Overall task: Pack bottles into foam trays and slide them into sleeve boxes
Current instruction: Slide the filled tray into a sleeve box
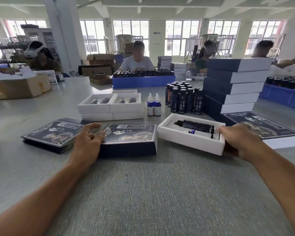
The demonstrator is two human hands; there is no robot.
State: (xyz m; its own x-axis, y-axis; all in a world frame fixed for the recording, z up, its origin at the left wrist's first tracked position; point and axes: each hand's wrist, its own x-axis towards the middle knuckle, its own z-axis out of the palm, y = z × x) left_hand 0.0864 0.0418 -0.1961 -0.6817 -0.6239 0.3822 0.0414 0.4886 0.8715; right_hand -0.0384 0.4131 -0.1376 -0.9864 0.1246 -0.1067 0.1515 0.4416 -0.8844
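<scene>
A white foam tray [182, 139] lies tilted at centre right, holding a large dark bottle [197, 126] and a small blue dropper bottle [200, 133] laid flat. My right hand [237, 139] grips the tray's right end. A dark blue sleeve box [129, 139] stands opened up on the table just left of the tray. My left hand [89, 138] rests against the sleeve's left end, fingers spread.
Flat sleeve boxes [48, 135] are stacked at left. Empty foam trays [110, 103], blue dropper bottles [153, 105] and several dark bottles [182, 97] stand behind. Packed boxes [235, 86] are piled at right. People sit across the table by blue crates [143, 81].
</scene>
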